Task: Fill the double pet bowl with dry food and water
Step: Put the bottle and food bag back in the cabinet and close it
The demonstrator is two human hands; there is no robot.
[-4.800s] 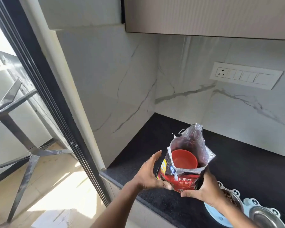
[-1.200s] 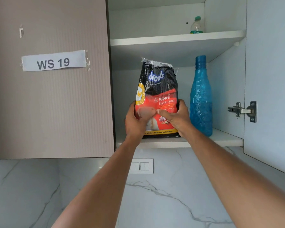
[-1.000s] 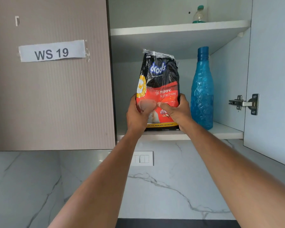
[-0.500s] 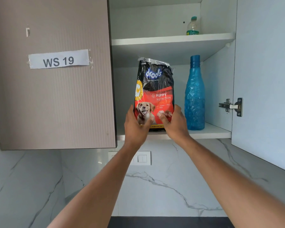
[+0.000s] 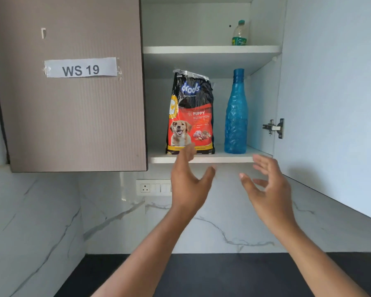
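Observation:
The black and red puppy food bag (image 5: 191, 112) stands upright on the lower shelf (image 5: 223, 159) of the open wall cupboard. A blue plastic water bottle (image 5: 236, 116) stands to its right on the same shelf. My left hand (image 5: 189, 181) is just below the shelf edge, fingers apart, holding nothing; its fingertips overlap the bag's bottom edge in the view. My right hand (image 5: 266, 185) is also open and empty, below the bottle. The pet bowl is out of sight.
A small clear bottle (image 5: 239, 33) sits on the upper shelf. The left cupboard door (image 5: 73, 116), labelled WS 19, is closed; the right door (image 5: 330, 103) stands open with its hinge (image 5: 274, 127) showing. A socket panel (image 5: 153, 187) is on the marble wall above the black counter (image 5: 201, 275).
Both hands have let go of the food bag, which now stands alone on the shelf. The hands have dropped below the shelf edge and opened.

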